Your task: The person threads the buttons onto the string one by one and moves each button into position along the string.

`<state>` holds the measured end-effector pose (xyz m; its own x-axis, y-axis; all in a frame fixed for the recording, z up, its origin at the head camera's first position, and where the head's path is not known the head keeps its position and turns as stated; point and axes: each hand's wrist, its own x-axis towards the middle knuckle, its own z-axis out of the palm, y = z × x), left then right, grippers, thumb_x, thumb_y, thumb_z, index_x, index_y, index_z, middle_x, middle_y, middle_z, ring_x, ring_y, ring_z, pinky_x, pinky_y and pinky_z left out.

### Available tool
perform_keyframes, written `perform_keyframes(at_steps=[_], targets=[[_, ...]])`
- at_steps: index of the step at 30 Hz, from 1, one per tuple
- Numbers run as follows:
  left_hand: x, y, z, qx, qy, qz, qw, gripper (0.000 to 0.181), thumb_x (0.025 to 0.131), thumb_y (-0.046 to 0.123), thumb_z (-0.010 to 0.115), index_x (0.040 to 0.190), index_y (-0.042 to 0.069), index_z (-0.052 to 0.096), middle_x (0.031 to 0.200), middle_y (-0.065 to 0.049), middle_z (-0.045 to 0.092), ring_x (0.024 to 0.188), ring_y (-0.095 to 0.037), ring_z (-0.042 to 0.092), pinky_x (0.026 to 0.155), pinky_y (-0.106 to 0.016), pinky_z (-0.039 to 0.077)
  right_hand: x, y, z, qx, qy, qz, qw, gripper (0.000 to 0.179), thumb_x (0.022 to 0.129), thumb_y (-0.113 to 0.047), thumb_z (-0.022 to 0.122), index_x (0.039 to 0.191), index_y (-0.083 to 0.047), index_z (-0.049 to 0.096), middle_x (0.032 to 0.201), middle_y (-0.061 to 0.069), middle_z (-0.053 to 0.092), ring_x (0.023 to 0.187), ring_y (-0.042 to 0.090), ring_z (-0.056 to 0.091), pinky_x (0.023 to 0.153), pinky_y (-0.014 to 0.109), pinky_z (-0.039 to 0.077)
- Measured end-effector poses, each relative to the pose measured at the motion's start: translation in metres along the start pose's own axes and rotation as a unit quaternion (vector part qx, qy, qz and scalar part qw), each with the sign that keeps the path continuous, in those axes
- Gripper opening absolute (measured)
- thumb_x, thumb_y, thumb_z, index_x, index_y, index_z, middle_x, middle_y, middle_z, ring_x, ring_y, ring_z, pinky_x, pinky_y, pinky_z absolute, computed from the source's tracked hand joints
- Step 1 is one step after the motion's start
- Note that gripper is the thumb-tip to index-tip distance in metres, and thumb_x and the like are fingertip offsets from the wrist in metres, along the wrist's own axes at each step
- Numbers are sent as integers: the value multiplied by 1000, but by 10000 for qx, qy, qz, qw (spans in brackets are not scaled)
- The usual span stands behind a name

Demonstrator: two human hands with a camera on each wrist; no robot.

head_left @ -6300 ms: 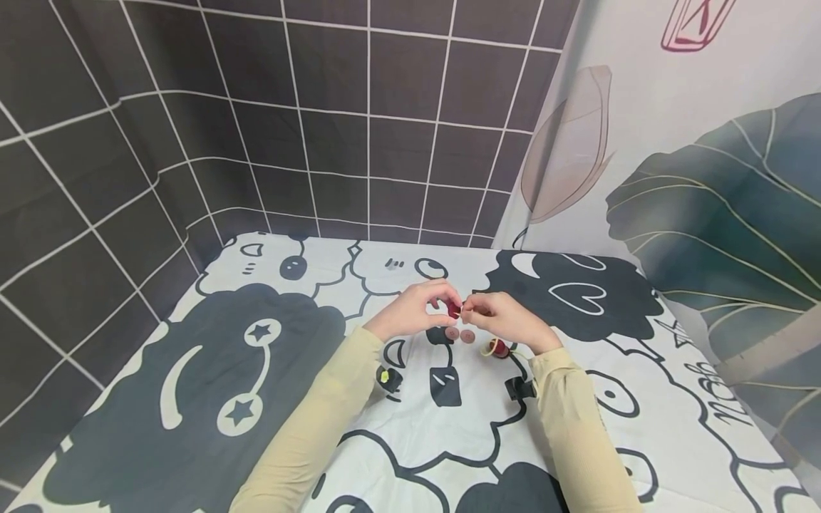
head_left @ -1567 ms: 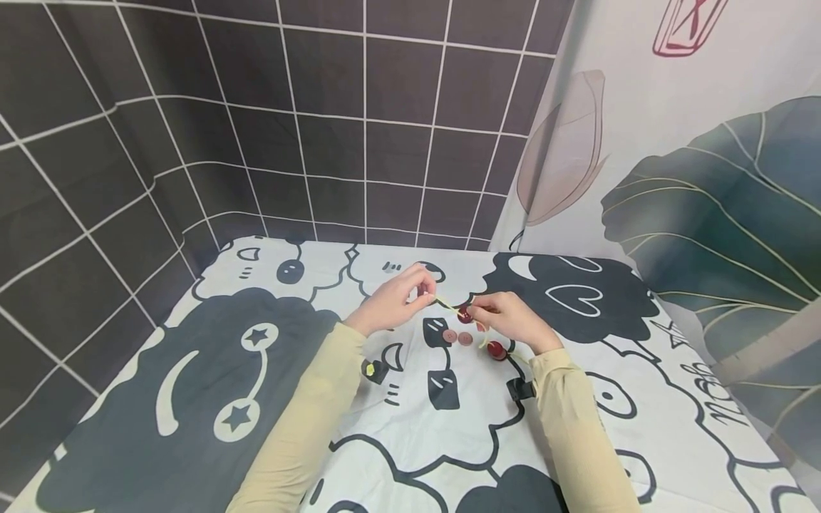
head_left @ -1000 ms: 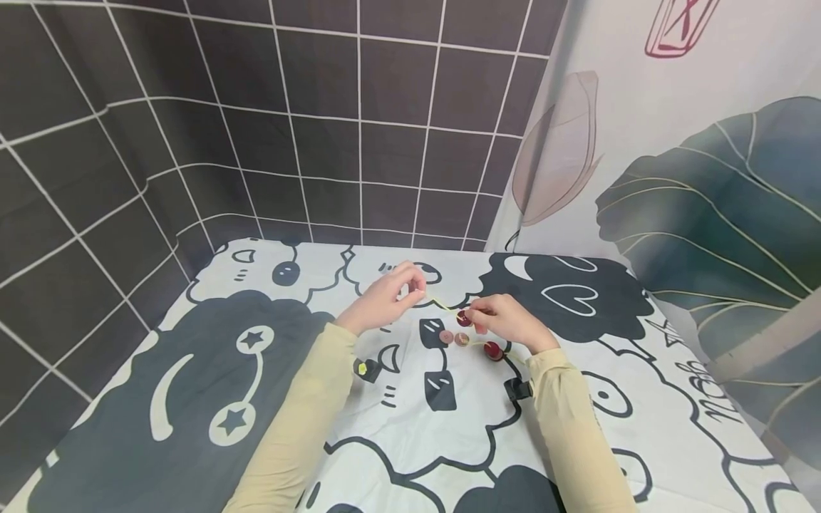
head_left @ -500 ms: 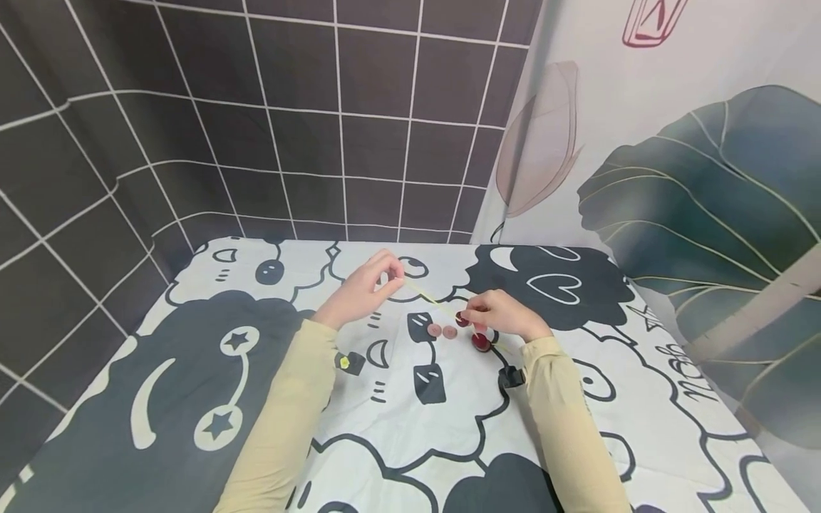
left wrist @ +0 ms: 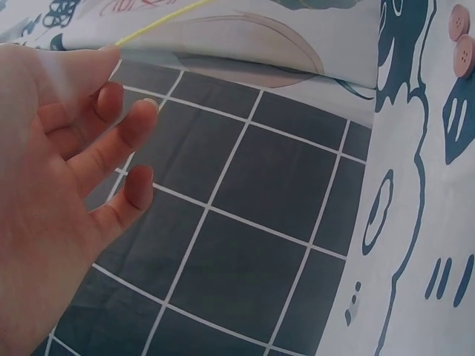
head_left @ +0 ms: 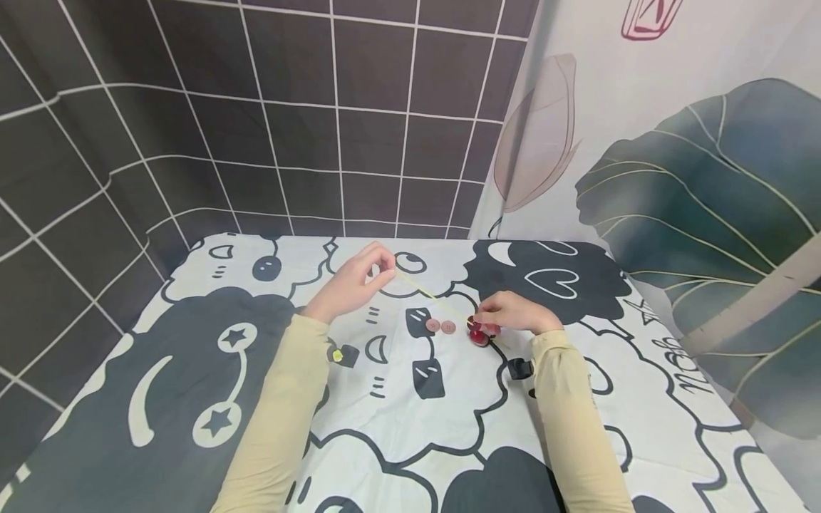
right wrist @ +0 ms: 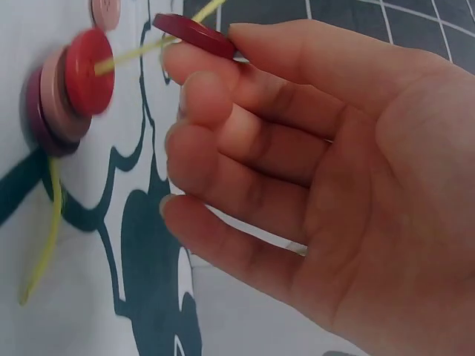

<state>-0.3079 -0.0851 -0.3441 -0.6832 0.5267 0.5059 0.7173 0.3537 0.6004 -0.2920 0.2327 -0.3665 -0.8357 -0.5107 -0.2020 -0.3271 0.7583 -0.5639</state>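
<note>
In the head view my left hand (head_left: 351, 283) pinches the end of a thin yellow string (head_left: 431, 295), which runs taut down to the right. My right hand (head_left: 513, 312) holds a dark red button (right wrist: 194, 35) between thumb and forefinger, and the string passes through it. Beyond that button, the string enters a small stack on the cloth: a bright red button (right wrist: 90, 72) in front, a pink button (right wrist: 56, 96) behind it and a dark purple button (right wrist: 41, 122) at the back. A loose tail of string hangs out of the stack. The right hand's other fingers are loosely curled.
Two loose pink buttons (head_left: 448, 327) lie side by side on the black-and-white printed cloth (head_left: 398, 420), left of the stack. Small dark boxes show by both sleeves, the left box (head_left: 343, 355) bearing a yellow spot. A dark gridded curtain (head_left: 276, 128) stands behind.
The hands, earlier together at a red button, have moved apart. My left hand has drawn the string back and left until taut; the button in my right hand is now nearer the stack.
</note>
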Motion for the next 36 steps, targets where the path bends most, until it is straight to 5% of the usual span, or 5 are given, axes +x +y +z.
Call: perform_keyframes(at_steps=[22, 36], targets=[[2, 2, 0, 23, -162, 90, 9998, 6, 93, 8, 59, 89, 9, 54, 93, -4, 54, 90, -15, 52, 83, -29, 43, -7, 14, -5, 137, -332, 134, 9993, 26, 93, -17, 56, 75, 1, 63, 55, -5, 48, 56, 11, 46, 63, 25, 36], [4, 8, 10, 33, -518, 5, 9987, 5, 95, 11, 57, 91, 9, 54, 95, -4, 53, 91, -17, 53, 80, -40, 47, -14, -7, -16, -74, 860, -25, 9963, 13, 94, -9, 55, 87, -3, 65, 62, -1, 51, 59, 12, 48, 58, 25, 37]])
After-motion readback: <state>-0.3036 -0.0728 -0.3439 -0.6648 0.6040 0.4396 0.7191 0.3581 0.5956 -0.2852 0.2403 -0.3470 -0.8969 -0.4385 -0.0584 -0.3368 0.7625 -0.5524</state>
